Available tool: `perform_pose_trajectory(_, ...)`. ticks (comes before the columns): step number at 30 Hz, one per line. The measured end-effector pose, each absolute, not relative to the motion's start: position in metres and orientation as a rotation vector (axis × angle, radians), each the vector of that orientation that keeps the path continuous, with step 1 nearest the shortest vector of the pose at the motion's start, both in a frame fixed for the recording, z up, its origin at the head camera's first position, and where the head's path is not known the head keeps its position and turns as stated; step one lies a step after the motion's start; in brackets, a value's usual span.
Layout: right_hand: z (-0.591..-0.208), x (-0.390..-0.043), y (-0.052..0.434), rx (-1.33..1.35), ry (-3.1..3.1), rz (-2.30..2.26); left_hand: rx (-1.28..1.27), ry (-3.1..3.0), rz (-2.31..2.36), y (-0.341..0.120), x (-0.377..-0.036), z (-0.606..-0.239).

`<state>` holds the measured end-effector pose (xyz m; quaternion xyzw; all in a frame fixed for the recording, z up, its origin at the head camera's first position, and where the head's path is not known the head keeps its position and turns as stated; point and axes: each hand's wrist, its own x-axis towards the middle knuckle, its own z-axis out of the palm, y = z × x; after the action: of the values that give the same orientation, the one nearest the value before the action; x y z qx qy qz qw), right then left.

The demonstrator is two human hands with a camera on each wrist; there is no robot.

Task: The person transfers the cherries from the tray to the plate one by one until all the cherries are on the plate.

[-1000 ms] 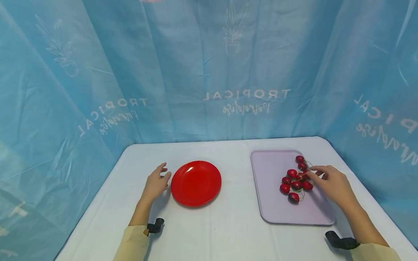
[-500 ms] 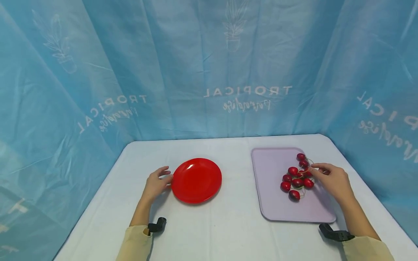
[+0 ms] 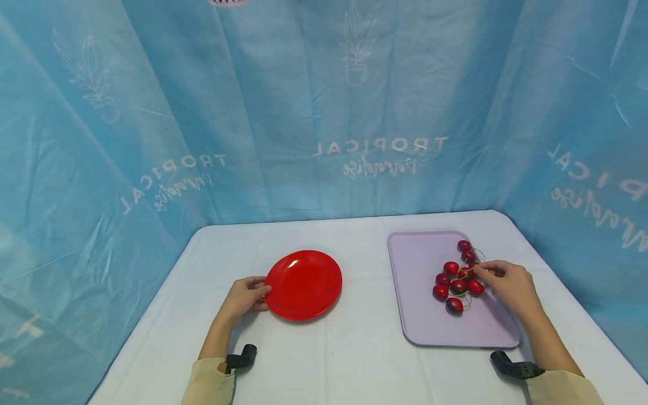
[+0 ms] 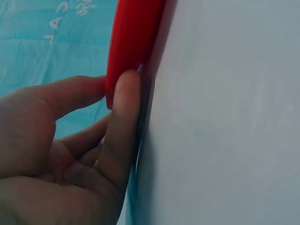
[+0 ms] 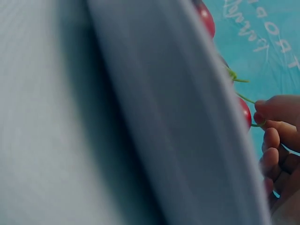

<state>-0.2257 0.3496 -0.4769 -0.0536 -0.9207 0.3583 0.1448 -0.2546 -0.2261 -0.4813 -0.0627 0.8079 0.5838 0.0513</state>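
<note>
My left hand (image 3: 242, 298) grips the near-left rim of a glossy red plate (image 3: 304, 285). In the left wrist view, one fingertip presses the upper side of the plate (image 4: 136, 35) while another finger lies beneath its edge. Over at the right, my right hand (image 3: 512, 288) reaches above a bunch of dark red cherries (image 3: 459, 287) on a pale purple tray (image 3: 420, 315). Thumb and forefinger pinch a thin green cherry stem (image 5: 247, 98), as the right wrist view shows. Most of the cherries are hidden there behind the tray's edge (image 5: 187, 117).
A white-covered table (image 3: 364, 360) carries both plate and tray, which stand apart with white cloth between them. Blue printed curtains (image 3: 283, 112) close off the back and both sides. A black wrist camera (image 3: 242, 358) sits on each forearm.
My left hand has moved in from beside the red plate and taken hold of its rim. The right hand has shifted slightly left, its fingertips closing at the cherry stems.
</note>
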Motion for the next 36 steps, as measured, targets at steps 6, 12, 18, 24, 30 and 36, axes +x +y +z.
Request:
perform_pose_trajectory(6,-0.478,-0.223,0.345,-0.179,-2.644,1.034,-0.235,2.425,1.822,-0.228,-0.255,-0.486)
perform_pose_trajectory(12,-0.482,-0.222,0.345,-0.223,-2.628,1.040,-0.291,2.419,1.831,-0.229,-0.255,-0.489)
perform_pose_trajectory(18,-0.484,-0.220,0.338,-0.250,-2.610,1.087,-0.297,2.405,1.847,-0.233,-0.256,-0.488)
perform_pose_trajectory(24,-0.481,-0.216,0.329,-0.310,-2.550,1.136,-0.303,2.383,1.855,-0.236,-0.255,-0.484)
perform_pose_trajectory(30,-0.474,-0.218,0.328,-0.252,-2.512,1.133,-0.286,2.373,1.868,-0.231,-0.257,-0.481)
perform_pose_trajectory(36,-0.467,-0.219,0.325,-0.227,-2.502,1.149,-0.287,2.345,1.900,-0.229,-0.256,-0.485)
